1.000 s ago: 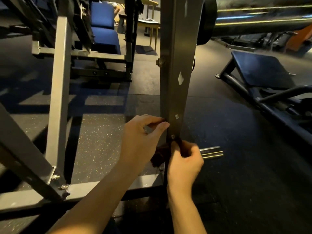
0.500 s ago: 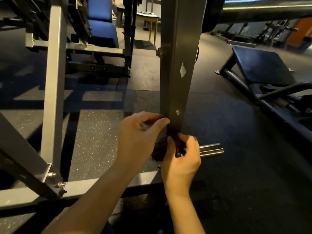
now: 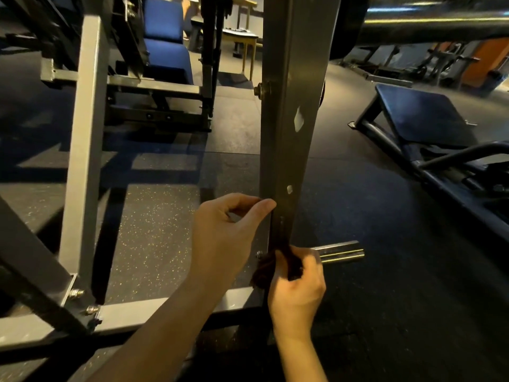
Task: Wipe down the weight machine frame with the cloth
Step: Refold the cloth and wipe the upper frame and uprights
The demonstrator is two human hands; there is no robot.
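A dark grey upright post [image 3: 289,106] of the weight machine frame runs down the middle of the view. My left hand [image 3: 225,238] grips the post's near left edge, thumb tip on the metal and fingers curled behind it. Lower down, my right hand [image 3: 297,288] holds a dark cloth [image 3: 264,268] bunched against the post's bottom, where it meets the grey base rail [image 3: 165,312]. Most of the cloth is hidden by my fingers and the post.
A chrome weight peg [image 3: 341,252] sticks out to the right at the post's foot. A second grey upright [image 3: 85,150] and a diagonal brace [image 3: 33,260] stand at left. A black padded bench [image 3: 424,117] lies on the right, a blue seat [image 3: 165,37] behind. Dark speckled rubber floor all around.
My right hand and the cloth have slid a little further down the post toward the base. My left hand keeps its hold on the post's edge.
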